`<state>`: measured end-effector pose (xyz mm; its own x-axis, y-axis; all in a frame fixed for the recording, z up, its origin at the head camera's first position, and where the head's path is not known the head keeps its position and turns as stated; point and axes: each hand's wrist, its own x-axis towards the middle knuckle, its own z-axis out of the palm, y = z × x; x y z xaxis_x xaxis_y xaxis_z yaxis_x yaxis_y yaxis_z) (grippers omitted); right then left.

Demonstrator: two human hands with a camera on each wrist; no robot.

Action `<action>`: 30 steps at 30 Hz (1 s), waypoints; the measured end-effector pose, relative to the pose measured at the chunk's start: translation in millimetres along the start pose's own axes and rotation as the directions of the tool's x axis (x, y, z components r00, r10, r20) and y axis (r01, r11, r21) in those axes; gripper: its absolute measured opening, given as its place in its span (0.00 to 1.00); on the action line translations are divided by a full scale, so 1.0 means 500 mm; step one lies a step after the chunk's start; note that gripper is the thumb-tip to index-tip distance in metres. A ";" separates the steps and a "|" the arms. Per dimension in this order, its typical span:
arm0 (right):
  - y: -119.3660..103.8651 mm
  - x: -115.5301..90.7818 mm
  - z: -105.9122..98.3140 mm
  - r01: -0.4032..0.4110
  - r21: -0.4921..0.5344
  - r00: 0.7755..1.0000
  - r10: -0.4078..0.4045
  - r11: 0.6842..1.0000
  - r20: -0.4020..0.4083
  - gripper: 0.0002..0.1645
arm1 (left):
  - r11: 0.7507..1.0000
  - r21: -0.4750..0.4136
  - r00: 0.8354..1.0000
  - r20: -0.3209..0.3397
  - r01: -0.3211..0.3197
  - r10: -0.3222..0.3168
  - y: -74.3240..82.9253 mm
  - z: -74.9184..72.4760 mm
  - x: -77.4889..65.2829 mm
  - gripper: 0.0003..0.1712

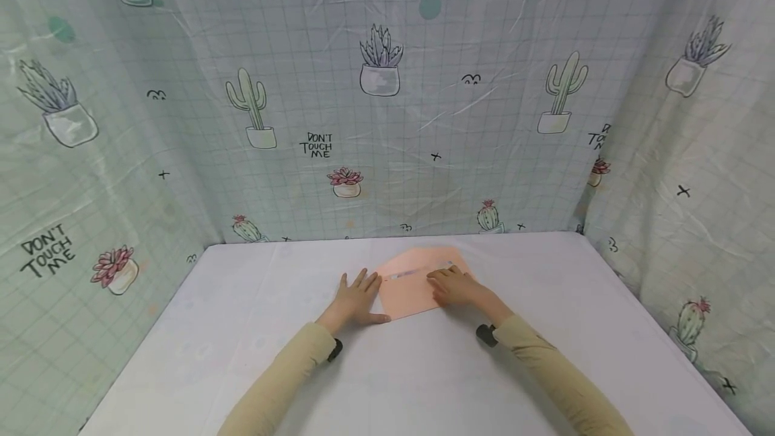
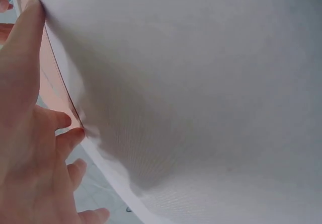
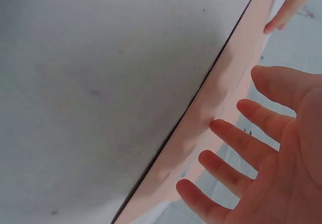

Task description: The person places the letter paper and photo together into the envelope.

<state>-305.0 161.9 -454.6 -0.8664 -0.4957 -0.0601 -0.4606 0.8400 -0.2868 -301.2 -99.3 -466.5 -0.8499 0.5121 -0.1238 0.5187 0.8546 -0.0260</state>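
A flat peach-coloured paper piece, shaped like an envelope with its flap spread away from me (image 1: 407,299), lies on the white table. A pale strip (image 1: 404,274) runs across it below the flap. At its left end my left hand (image 1: 356,300) rests with fingers spread, fingertips and thumb touching the edge. My right hand (image 1: 454,285) is over the right part, its fingertips by the strip. The right wrist view has those fingers (image 3: 241,138) apart and slightly bent, gripping nothing, beside the peach paper (image 3: 204,108). In the left wrist view the thumb (image 2: 31,27) touches the paper's near edge.
The white table (image 1: 412,382) extends around the paper on all sides. Behind it and at both sides hangs a curtain (image 1: 424,120) printed with cacti and grid lines. A dark band (image 1: 486,335) sits at the right wrist, another (image 1: 336,350) at the left.
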 end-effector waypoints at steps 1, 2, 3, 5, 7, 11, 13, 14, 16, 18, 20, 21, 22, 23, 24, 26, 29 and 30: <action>0.001 -0.005 0.000 0.002 0.013 1.000 -0.002 1.000 0.002 0.25 | 1.000 0.008 1.000 -0.007 -0.005 0.005 -0.001 0.000 0.001 0.54; 0.002 -0.009 0.000 0.007 0.025 1.000 -0.007 1.000 0.001 0.25 | 1.000 0.003 1.000 -0.016 -0.009 0.009 -0.001 0.000 0.001 0.53; 0.003 -0.013 0.001 0.016 0.031 1.000 -0.016 0.999 0.000 0.25 | 1.000 0.000 1.000 -0.027 -0.015 0.015 -0.001 0.001 0.001 0.53; 0.004 -0.021 0.003 0.035 0.034 0.999 -0.035 0.999 -0.007 0.25 | 1.000 0.000 0.999 -0.039 -0.022 0.022 -0.001 0.002 0.000 0.52; 0.004 -0.027 0.006 0.050 0.028 0.999 -0.050 0.998 -0.017 0.25 | 1.000 -0.002 0.998 -0.050 -0.027 0.027 -0.001 0.003 0.000 0.51; 0.003 -0.037 0.012 0.072 -0.003 0.996 -0.072 0.997 -0.059 0.24 | 0.999 0.004 0.997 -0.071 -0.034 0.034 0.001 0.005 -0.004 0.49; 0.002 -0.043 0.013 0.082 -0.022 0.993 -0.084 0.996 -0.080 0.24 | 0.999 -0.005 0.995 -0.092 -0.041 0.041 0.004 0.006 -0.008 0.47; 0.002 -0.047 0.014 0.090 -0.038 0.991 -0.093 0.995 -0.093 0.23 | 0.999 -0.008 0.994 -0.103 -0.045 0.044 0.005 0.006 -0.010 0.46; 0.001 -0.056 0.014 0.105 -0.079 0.986 -0.114 0.991 -0.122 0.22 | 0.998 -0.014 0.991 -0.125 -0.054 0.052 0.010 0.005 -0.016 0.44; 0.002 -0.066 0.014 0.113 -0.119 0.979 -0.131 0.986 -0.155 0.22 | 0.998 -0.025 0.986 -0.157 -0.065 0.060 0.014 0.006 -0.021 0.39; 0.003 -0.075 0.015 0.113 -0.147 0.970 -0.141 0.983 -0.197 0.21 | 0.997 -0.033 0.981 -0.187 -0.065 0.057 0.019 0.006 -0.027 0.35; 0.003 -0.078 0.015 0.111 -0.158 0.965 -0.144 0.981 -0.218 0.21 | 0.998 -0.030 0.978 -0.201 -0.063 0.055 0.021 0.005 -0.031 0.33; 0.004 -0.081 0.016 0.108 -0.157 0.961 -0.143 0.982 -0.237 0.20 | 0.998 -0.026 0.976 -0.212 -0.058 0.051 0.023 0.004 -0.035 0.33; 0.004 -0.084 0.016 0.108 -0.161 0.955 -0.147 0.981 -0.257 0.20 | 0.998 -0.026 0.974 -0.223 -0.055 0.048 0.026 0.001 -0.039 0.32; 0.005 -0.087 0.017 0.106 -0.158 0.951 -0.146 0.982 -0.272 0.20 | 0.998 -0.023 0.971 -0.235 -0.054 0.047 0.029 -0.001 -0.043 0.32; 0.007 -0.095 0.018 0.106 -0.160 0.940 -0.152 0.981 -0.307 0.20 | 0.998 -0.013 0.966 -0.254 -0.056 0.051 0.034 -0.008 -0.051 0.32; 0.011 -0.107 0.019 0.103 -0.163 0.928 -0.154 0.981 -0.339 0.21 | 0.996 -0.046 0.958 -0.281 -0.070 0.055 0.042 -0.020 -0.065 0.30; 0.012 -0.112 0.020 0.103 -0.170 0.924 -0.157 0.980 -0.348 0.22 | 0.995 -0.060 0.956 -0.289 -0.075 0.055 0.043 -0.024 -0.071 0.28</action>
<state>-257.3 192.3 -462.3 -0.7954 -0.5132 0.3225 -0.5733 0.8098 -0.1251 -261.1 -97.8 -450.7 -0.8105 0.5614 0.1672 0.5748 0.8172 0.0425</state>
